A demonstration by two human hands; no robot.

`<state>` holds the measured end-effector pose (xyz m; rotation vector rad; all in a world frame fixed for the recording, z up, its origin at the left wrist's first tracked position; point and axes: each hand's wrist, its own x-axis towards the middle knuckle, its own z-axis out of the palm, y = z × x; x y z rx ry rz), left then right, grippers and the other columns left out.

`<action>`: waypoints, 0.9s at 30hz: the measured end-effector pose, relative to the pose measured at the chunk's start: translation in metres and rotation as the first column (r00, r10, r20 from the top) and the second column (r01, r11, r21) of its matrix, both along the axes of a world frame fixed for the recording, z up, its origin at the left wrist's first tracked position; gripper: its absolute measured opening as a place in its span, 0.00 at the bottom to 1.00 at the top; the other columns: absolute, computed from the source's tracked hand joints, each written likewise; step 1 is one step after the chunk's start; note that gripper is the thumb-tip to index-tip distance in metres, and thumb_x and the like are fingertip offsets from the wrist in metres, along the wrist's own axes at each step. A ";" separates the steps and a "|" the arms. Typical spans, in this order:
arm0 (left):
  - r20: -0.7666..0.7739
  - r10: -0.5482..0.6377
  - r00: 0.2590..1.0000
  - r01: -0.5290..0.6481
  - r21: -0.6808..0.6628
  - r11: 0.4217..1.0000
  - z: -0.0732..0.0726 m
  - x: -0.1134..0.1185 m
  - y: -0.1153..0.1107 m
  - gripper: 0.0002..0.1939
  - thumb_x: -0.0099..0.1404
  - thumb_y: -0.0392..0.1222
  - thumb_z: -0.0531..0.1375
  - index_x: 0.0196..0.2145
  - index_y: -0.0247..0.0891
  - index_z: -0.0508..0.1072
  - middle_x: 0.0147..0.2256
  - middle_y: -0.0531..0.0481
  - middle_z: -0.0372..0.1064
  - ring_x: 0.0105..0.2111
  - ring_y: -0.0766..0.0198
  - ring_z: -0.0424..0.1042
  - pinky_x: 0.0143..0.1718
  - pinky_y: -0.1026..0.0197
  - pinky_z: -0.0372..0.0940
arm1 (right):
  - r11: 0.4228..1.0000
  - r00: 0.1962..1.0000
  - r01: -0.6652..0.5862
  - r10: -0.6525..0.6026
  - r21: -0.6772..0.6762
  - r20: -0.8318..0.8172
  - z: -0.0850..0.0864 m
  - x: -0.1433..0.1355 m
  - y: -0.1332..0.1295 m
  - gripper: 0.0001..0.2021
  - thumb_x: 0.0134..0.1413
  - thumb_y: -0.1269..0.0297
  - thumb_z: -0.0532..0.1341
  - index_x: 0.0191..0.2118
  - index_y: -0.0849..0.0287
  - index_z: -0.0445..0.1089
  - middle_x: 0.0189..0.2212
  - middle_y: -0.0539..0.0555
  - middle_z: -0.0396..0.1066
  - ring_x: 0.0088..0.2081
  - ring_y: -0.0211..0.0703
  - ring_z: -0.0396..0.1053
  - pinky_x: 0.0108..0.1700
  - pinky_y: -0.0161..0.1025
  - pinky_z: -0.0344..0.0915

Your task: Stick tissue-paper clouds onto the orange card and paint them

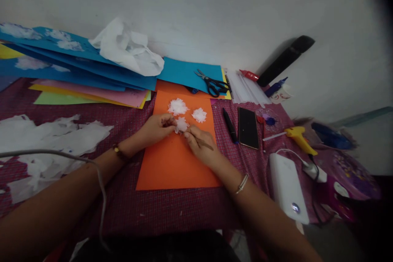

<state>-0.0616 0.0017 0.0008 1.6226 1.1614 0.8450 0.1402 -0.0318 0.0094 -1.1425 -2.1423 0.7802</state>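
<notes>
On an orange sheet of paper (178,163) lie two ruffled white paper flowers, the larger flower (177,107) at the upper left and a smaller flower (199,115) to its right. Just below them is a third white flower (181,124), between my hands. My left hand (158,129) pinches its left edge between thumb and fingers. My right hand (201,145) is closed around a thin brown stick, whose near end (206,144) sticks out over the hand. The stick's far end is at the third flower's right edge, too small to make out.
Scissors (211,84) lie on blue paper (184,69) behind the orange sheet. To the right are a black marker (229,126), a phone (248,127), a yellow glue gun (301,139) and a white power bank (288,188). White tissue pieces (61,137) and a cable (100,176) are on the left.
</notes>
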 end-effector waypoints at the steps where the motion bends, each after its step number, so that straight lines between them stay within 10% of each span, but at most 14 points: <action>1: 0.005 -0.008 1.000 0.008 0.000 1.000 0.000 0.000 0.000 0.04 0.54 0.40 0.59 0.28 0.38 0.70 0.27 0.53 0.71 0.29 0.64 0.70 0.32 0.63 0.63 | 1.000 1.000 -0.001 0.001 0.013 0.014 -0.001 -0.001 0.000 0.12 0.67 0.58 0.49 0.34 0.54 0.64 0.26 0.50 0.65 0.27 0.41 0.63 0.31 0.37 0.55; 7: 0.018 -0.025 1.000 0.024 0.018 1.000 0.004 0.002 0.000 0.03 0.55 0.39 0.59 0.27 0.37 0.70 0.26 0.54 0.70 0.28 0.66 0.68 0.32 0.64 0.62 | 0.999 1.000 -0.020 0.021 0.027 -0.014 -0.004 -0.001 0.002 0.12 0.67 0.57 0.49 0.34 0.54 0.65 0.27 0.50 0.67 0.28 0.41 0.64 0.32 0.37 0.57; 14: -0.031 0.017 0.999 -0.019 -0.049 0.999 0.035 -0.030 -0.020 0.04 0.57 0.39 0.60 0.29 0.37 0.70 0.24 0.55 0.65 0.23 0.70 0.62 0.25 0.65 0.56 | 0.966 0.933 0.047 -0.134 -0.256 -0.334 -0.008 0.007 0.006 0.20 0.63 0.44 0.53 0.30 0.56 0.65 0.20 0.48 0.65 0.21 0.38 0.62 0.25 0.37 0.58; 20: -0.244 0.253 0.936 -0.257 0.013 0.966 0.069 -0.106 -0.074 0.06 0.56 0.42 0.63 0.30 0.37 0.73 0.27 0.53 0.68 0.26 0.68 0.65 0.27 0.64 0.59 | 0.956 0.900 0.011 -0.137 -0.292 -0.414 -0.005 0.006 0.007 0.22 0.60 0.40 0.54 0.29 0.56 0.65 0.17 0.47 0.64 0.19 0.37 0.61 0.23 0.36 0.57; 27: -0.280 0.417 0.864 -0.447 -0.046 0.894 0.058 -0.154 -0.146 0.13 0.55 0.50 0.66 0.32 0.38 0.73 0.28 0.52 0.71 0.26 0.66 0.68 0.27 0.65 0.63 | 0.954 0.884 0.045 -0.176 -0.297 -0.432 -0.004 0.005 0.005 0.23 0.58 0.40 0.55 0.28 0.56 0.64 0.16 0.46 0.64 0.16 0.36 0.60 0.20 0.35 0.56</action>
